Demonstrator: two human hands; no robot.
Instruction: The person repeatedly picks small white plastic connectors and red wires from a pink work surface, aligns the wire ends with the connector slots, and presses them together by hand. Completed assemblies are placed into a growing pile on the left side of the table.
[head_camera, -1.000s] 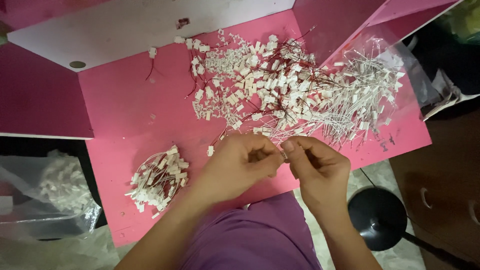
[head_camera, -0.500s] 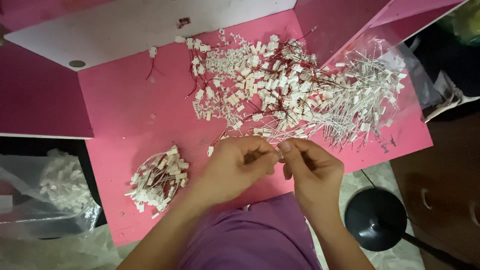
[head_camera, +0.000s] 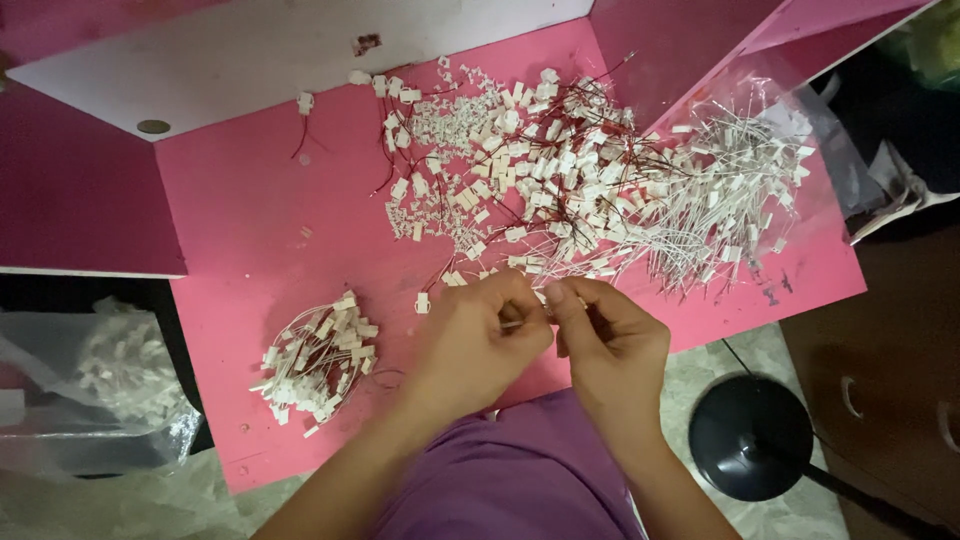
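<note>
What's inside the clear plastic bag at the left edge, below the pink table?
The clear plastic bag holds a heap of small white connectors, like those in the bundle on the pink table. Folds and glare hide the bag's bottom.

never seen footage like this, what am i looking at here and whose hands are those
There is no machine here: a camera worn on a person's head looks straight down at that person's own two bare hands. The left hand and right hand meet at the near edge of a pink table, fingertips pinched together on something small and pale, too small to identify. Behind them sprawls a big loose pile of small white connectors with thin red and white wires. To the left lies a smaller, tidier heap of the same parts. Off the table's left edge sits a clear plastic bag of white pieces, and a round black lamp base stands on the floor at right.
</note>
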